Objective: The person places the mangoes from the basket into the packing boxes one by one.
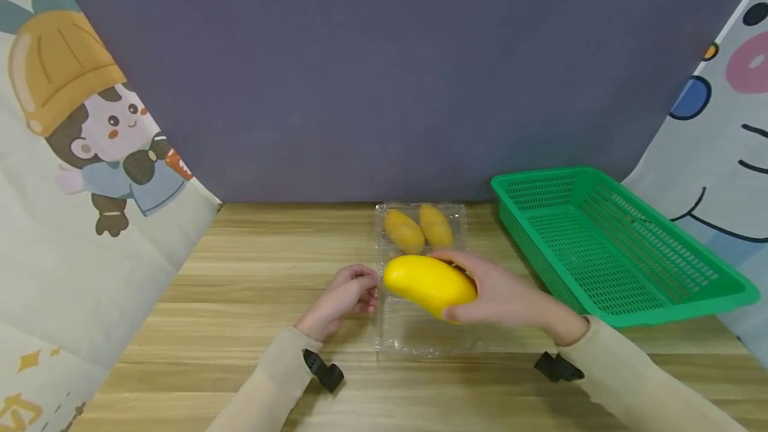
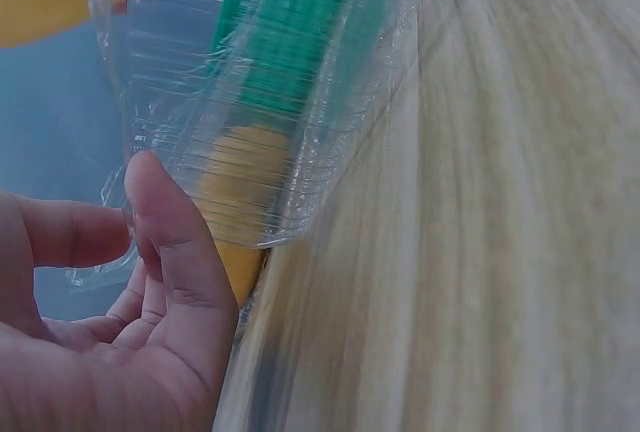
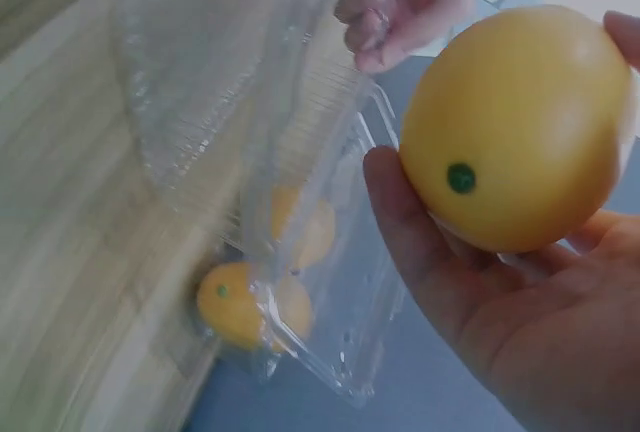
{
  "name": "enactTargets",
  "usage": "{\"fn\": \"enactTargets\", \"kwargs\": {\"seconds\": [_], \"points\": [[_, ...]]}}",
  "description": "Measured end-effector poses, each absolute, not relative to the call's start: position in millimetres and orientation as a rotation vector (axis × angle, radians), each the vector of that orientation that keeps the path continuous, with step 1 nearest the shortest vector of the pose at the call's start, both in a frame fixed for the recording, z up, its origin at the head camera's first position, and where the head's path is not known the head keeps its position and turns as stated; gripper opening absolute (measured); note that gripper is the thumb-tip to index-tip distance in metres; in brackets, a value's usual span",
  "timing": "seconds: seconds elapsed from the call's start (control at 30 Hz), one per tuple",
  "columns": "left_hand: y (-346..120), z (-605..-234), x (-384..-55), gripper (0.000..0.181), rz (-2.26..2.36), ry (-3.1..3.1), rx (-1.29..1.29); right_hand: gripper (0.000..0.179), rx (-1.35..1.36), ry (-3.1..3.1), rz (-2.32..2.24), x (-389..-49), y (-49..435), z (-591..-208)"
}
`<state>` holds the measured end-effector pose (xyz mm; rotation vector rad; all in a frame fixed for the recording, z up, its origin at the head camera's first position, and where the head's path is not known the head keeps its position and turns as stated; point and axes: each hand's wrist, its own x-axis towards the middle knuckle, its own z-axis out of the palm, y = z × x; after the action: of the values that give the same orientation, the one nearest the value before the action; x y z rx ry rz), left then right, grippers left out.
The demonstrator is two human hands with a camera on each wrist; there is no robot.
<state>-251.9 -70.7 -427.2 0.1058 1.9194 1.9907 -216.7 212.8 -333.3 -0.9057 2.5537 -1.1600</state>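
Note:
A bright yellow mango (image 1: 426, 283) is gripped in my right hand (image 1: 501, 295), held above a clear plastic clamshell box (image 1: 414, 335). The right wrist view shows the green stem spot on the end of this mango (image 3: 520, 132). Two more mangoes (image 1: 403, 231) (image 1: 436, 225) lie side by side in the box's far half. On the box's left side, my left hand (image 1: 345, 295) pinches the plastic edge between thumb and forefinger, as the left wrist view shows. The held mango hides the middle of the box.
To the right stands a green slotted basket (image 1: 666, 317), its near left corner close to my right forearm. The wooden table (image 1: 270, 272) extends to a dark grey-blue backdrop (image 1: 360, 85). Printed cloths hang on the left (image 1: 54, 272) and right (image 1: 708, 172).

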Motion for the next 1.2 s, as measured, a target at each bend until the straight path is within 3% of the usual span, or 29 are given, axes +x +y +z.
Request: {"fn": "enactTargets", "kwargs": {"seconds": [0.7, 1.2], "points": [[-70.0, -426.1, -252.0, 0.027, 1.969, 1.965, 0.068, 0.084, -0.848, 2.794, -0.774, -210.9, 184.2, -373.7], [-69.5, -427.0, -253.0, 0.027, 1.992, 1.911, 0.062, 0.081, -0.738, 2.940, -0.571, -208.9, 176.1, -377.6]]}}
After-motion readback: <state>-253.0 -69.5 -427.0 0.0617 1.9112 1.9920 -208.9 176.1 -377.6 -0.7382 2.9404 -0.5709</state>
